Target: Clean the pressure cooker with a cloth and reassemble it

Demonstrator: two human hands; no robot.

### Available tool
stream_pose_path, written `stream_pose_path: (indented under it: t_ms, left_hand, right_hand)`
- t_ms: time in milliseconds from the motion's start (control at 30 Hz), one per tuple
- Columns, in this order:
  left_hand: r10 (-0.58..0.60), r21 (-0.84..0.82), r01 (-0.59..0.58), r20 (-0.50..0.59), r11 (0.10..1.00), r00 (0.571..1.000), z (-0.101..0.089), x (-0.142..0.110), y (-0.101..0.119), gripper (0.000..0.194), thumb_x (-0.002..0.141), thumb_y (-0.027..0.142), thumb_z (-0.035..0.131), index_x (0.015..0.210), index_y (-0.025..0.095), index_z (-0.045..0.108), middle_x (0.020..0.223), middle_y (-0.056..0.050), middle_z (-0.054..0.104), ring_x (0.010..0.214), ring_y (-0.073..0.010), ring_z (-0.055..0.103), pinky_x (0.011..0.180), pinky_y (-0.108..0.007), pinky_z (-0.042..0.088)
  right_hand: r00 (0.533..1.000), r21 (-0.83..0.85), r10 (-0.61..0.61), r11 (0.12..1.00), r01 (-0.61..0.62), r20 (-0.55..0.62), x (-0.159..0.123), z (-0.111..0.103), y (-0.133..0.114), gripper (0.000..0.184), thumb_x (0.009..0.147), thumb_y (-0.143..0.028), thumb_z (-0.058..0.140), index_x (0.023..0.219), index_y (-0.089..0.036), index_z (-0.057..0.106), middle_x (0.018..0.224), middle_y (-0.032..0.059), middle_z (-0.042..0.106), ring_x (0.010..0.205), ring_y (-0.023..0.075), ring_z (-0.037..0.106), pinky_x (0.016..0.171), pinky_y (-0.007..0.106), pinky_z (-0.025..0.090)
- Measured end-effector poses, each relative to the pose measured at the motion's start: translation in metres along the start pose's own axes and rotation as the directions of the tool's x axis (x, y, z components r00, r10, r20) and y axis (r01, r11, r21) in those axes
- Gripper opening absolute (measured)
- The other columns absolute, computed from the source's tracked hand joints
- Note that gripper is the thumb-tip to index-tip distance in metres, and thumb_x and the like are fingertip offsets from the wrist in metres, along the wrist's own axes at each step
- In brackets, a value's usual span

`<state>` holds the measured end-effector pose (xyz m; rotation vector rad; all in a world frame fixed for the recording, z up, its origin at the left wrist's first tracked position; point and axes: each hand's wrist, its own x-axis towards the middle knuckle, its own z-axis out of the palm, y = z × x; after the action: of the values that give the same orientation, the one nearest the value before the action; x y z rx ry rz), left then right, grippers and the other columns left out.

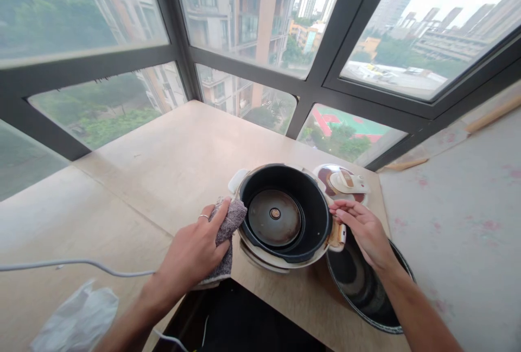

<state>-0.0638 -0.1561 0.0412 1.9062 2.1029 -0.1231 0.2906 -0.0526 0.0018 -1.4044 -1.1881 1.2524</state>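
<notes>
An electric pressure cooker base (pixel 285 221) stands open on a beige counter (pixel 163 178), its dark well showing a round heating plate. My left hand (pixel 195 251), a ring on one finger, presses a grey cloth (pixel 228 227) against the cooker's left rim, fingers closed over the cloth. My right hand (pixel 362 227) rests flat against the cooker's right side by its handle, fingers stretched out. The cooker's lid (pixel 344 181) lies just behind my right hand. A dark inner pot (pixel 366 287) sits under my right wrist at the counter's corner.
Large windows with dark frames (pixel 309 86) wrap around the counter, with buildings outside. A white cable (pixel 81 265) runs across the counter's left front. A crumpled white plastic bag (pixel 77 319) lies at the lower left. A pale wall (pixel 468 205) stands on the right.
</notes>
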Motion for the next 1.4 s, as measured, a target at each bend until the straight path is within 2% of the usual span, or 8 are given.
stream_pose_path:
  t_ms: [300, 400, 567, 733, 867, 1033, 1200, 1400]
  left_hand:
    - [0.153, -0.025, -0.151, 0.267, 0.988, 0.951, 0.007, -0.029, -0.013, 0.079, 0.084, 0.022, 0.047, 0.161, 0.032, 0.034, 0.151, -0.007, 0.055, 0.117, -0.0335, 0.067, 0.100, -0.049, 0.052]
    - [0.097, 0.042, -0.115, 0.302, 0.993, 0.948, 0.006, -0.030, -0.021, 0.080, 0.081, 0.020, 0.048, 0.160, 0.031, 0.036, 0.147, -0.008, 0.059, 0.120, -0.0348, 0.066, 0.100, -0.049, 0.051]
    - [-0.168, -0.022, 0.168, -0.026, 0.986, 0.985, -0.014, -0.028, -0.026, 0.072, 0.092, 0.036, 0.040, 0.163, 0.031, 0.027, 0.156, -0.007, 0.049, 0.122, -0.0370, 0.064, 0.095, -0.049, 0.053]
    - [-0.313, -0.228, 0.237, -0.399, 0.944, 0.862, -0.038, -0.005, -0.008, 0.075, 0.094, 0.046, 0.040, 0.164, 0.026, 0.021, 0.153, -0.011, 0.051, 0.121, -0.0380, 0.063, 0.093, -0.047, 0.053]
    - [-0.183, -0.194, 0.089, -0.542, 0.977, 0.820, -0.043, 0.045, 0.017, 0.075, 0.093, 0.039, 0.046, 0.163, 0.024, 0.023, 0.150, -0.012, 0.053, 0.116, -0.0367, 0.065, 0.087, -0.045, 0.054]
    - [0.035, 0.072, 0.004, -0.537, 0.997, 0.843, -0.046, 0.122, 0.051, 0.069, 0.088, 0.022, 0.045, 0.156, 0.018, 0.040, 0.139, -0.017, 0.060, 0.111, -0.0383, 0.065, 0.087, -0.049, 0.052]
    - [0.378, 0.291, -0.286, -0.340, 0.913, 0.861, -0.061, 0.180, 0.089, 0.076, 0.083, 0.018, 0.048, 0.158, 0.025, 0.038, 0.140, -0.012, 0.060, 0.114, -0.0322, 0.066, 0.093, -0.042, 0.051]
    - [0.594, 0.351, -0.528, -0.109, 0.773, 0.797, -0.071, 0.227, 0.134, 0.074, 0.087, 0.043, 0.059, 0.157, 0.031, 0.038, 0.144, -0.009, 0.060, 0.123, -0.0300, 0.061, 0.098, -0.036, 0.048]
  right_hand:
    - [0.996, 0.059, -0.091, 0.994, 0.090, 0.013, 0.000, -0.003, 0.016, 0.046, 0.067, -0.052, 0.089, 0.100, -0.023, 0.073, 0.101, 0.0055, 0.075, 0.098, 0.0205, 0.069, 0.100, 0.037, 0.053]
    - [0.995, 0.042, -0.101, 0.994, 0.101, 0.010, 0.002, -0.006, 0.020, 0.048, 0.067, -0.052, 0.088, 0.100, -0.021, 0.072, 0.100, 0.0070, 0.075, 0.097, 0.0220, 0.069, 0.100, 0.041, 0.052]
    - [0.988, 0.022, -0.156, 0.988, 0.155, 0.022, 0.000, -0.008, 0.027, 0.045, 0.072, -0.050, 0.084, 0.102, -0.020, 0.069, 0.103, 0.0095, 0.074, 0.100, 0.0244, 0.069, 0.102, 0.046, 0.051]
    - [0.957, -0.060, -0.288, 0.956, 0.286, -0.034, -0.008, 0.000, 0.035, 0.040, 0.078, -0.047, 0.073, 0.107, -0.019, 0.066, 0.111, 0.0130, 0.072, 0.102, 0.0269, 0.068, 0.101, 0.050, 0.051]
    - [0.922, -0.225, -0.369, 0.914, 0.337, -0.118, -0.015, 0.001, 0.044, 0.042, 0.082, -0.045, 0.065, 0.115, -0.018, 0.065, 0.122, 0.0150, 0.068, 0.108, 0.0280, 0.065, 0.105, 0.051, 0.048]
    - [0.959, -0.188, -0.276, 0.947, 0.258, -0.071, -0.023, 0.000, 0.054, 0.045, 0.087, -0.052, 0.059, 0.114, -0.017, 0.065, 0.116, 0.0143, 0.070, 0.104, 0.0282, 0.066, 0.097, 0.048, 0.052]
    - [0.961, -0.132, -0.273, 0.955, 0.264, -0.053, -0.026, 0.003, 0.056, 0.047, 0.089, -0.054, 0.058, 0.118, -0.017, 0.064, 0.116, 0.0136, 0.070, 0.099, 0.0260, 0.067, 0.091, 0.042, 0.054]
    - [0.939, -0.143, -0.341, 0.933, 0.331, -0.050, -0.024, 0.008, 0.057, 0.041, 0.093, -0.050, 0.052, 0.115, -0.018, 0.066, 0.119, 0.0127, 0.068, 0.107, 0.0257, 0.063, 0.093, 0.040, 0.052]
